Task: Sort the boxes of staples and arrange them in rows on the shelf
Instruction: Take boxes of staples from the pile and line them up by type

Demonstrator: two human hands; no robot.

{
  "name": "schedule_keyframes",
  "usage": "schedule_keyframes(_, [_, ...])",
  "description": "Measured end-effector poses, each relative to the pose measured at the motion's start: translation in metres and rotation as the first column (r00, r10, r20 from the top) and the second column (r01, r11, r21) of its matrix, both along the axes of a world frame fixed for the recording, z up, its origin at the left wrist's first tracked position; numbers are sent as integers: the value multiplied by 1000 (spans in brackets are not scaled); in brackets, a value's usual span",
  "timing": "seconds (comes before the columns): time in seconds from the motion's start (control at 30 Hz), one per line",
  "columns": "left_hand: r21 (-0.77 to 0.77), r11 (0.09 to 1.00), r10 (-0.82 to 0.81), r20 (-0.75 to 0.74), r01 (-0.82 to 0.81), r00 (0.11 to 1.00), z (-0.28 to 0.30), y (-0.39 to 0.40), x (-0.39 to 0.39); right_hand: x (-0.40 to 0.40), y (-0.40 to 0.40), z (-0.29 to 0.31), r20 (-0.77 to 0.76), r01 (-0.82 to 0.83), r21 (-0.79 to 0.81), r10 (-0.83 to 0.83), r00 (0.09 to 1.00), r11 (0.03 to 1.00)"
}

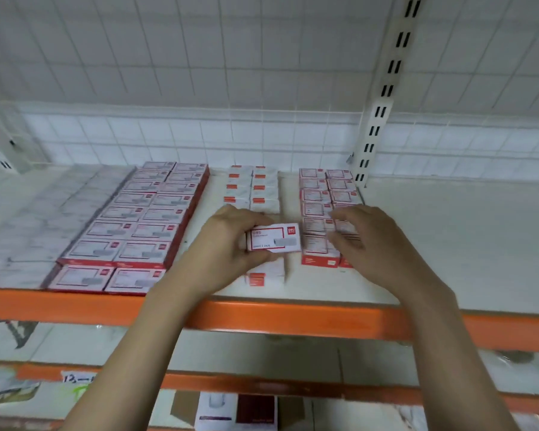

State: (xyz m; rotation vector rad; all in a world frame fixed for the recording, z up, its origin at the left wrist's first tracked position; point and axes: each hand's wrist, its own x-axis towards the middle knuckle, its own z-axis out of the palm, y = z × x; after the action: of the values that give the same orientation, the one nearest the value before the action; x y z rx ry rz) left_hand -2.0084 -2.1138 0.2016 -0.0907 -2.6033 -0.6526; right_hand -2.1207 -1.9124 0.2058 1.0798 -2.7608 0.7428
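My left hand (227, 241) grips a white staple box with a red frame (274, 237) above the middle of the shelf (448, 244). My right hand (374, 244) hovers with loosely curled fingers over the front of the right-hand rows of red-and-white boxes (316, 209), fingertips at a front box. To the left lies a large block of the same framed boxes (143, 222) in two rows. Behind the held box stand two rows of white boxes with red end labels (252, 188). One more such box (263, 278) lies under my left hand near the shelf's front.
An orange beam (293, 318) fronts the shelf; a second orange beam (262, 387) runs below it. A white slotted upright (377, 119) stands at the back right. Wrapped whitish packs (44, 219) fill the shelf's left. The shelf's right part is bare. Cartons (237, 412) sit below.
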Motion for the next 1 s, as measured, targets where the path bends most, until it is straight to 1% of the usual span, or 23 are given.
schedule_keyframes(0.17, [-30, 999, -21, -8, 21, 1000, 10, -76, 28, 33, -74, 2, -16, -24, 5, 24, 1000, 1000])
schedule_keyframes(0.33, [-66, 997, -32, 58, 35, 998, 12, -133, 54, 68, -124, 1, -29, -14, -11, 14, 999, 1000])
schedule_keyframes(0.4, [-49, 998, -46, 80, 50, 996, 11, -149, 64, 81, -140, -1, -41, -3, -14, 3, 999, 1000])
schedule_keyframes(0.5, [-21, 996, -84, 91, 87, 992, 9, -170, 81, 100, -157, -5, -34, 22, -2, -22, 999, 1000])
schedule_keyframes(0.57, [-1, 997, -73, 103, 74, 992, 7, -180, 94, 113, -166, -8, -32, 33, 4, -32, 999, 999])
schedule_keyframes(0.63, [-15, 997, -73, 93, 74, 993, 3, -190, 106, 123, -175, -9, -31, 37, 18, -37, 999, 999])
schedule_keyframes(0.8, [18, 997, -80, 133, 78, 988, -6, -206, 131, 144, -195, -11, -65, -27, 17, 28, 997, 999])
schedule_keyframes(0.87, [1, 996, -83, 148, 84, 985, -11, -211, 139, 151, -201, -13, -57, -50, 38, 52, 997, 998])
schedule_keyframes(1.0, [31, 998, -63, 155, 59, 986, -21, -216, 147, 161, -209, -17, -61, -86, 74, 90, 994, 994])
